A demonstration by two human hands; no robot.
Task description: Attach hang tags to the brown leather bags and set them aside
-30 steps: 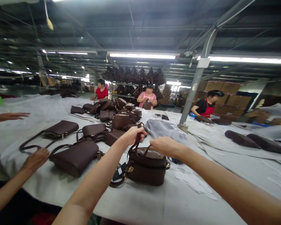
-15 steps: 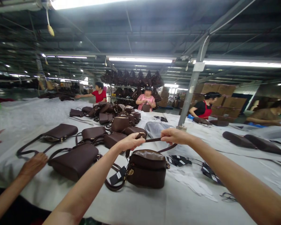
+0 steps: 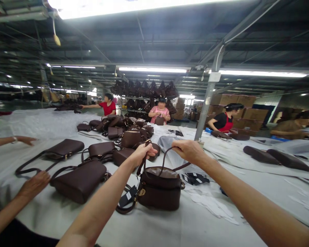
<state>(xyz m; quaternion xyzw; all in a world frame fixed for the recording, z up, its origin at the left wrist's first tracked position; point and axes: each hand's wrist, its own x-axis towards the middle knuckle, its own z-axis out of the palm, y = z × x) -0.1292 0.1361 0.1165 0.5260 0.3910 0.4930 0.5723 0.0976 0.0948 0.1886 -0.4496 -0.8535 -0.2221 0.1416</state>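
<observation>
An open dark brown handbag [image 3: 159, 197] stands upright on the white-covered table, its pale lining showing at the top. Above its left side, my left hand [image 3: 142, 153] is closed on the bag's strap near a small metal buckle. My right hand [image 3: 189, 150] pinches another stretch of the same strap [image 3: 164, 159], which droops in a loop over the bag's mouth. A black tag [image 3: 128, 195] lies against the bag's left side, beside a curl of strap. More black tags [image 3: 195, 178] rest just to the right.
A pile of brown handbags [image 3: 118, 127] spreads behind and left. At the left, a co-worker's hand [image 3: 37, 181] touches a bag strap. White gloves [image 3: 212, 206] lie right of the bag. A metal post [image 3: 206, 106] rises from the table; two brown bags [image 3: 275, 158] lie far right.
The strap between my hands has gone from taut to a slack loop. My left hand has shifted slightly up and left. The co-worker's other hand has reached further in from the left.
</observation>
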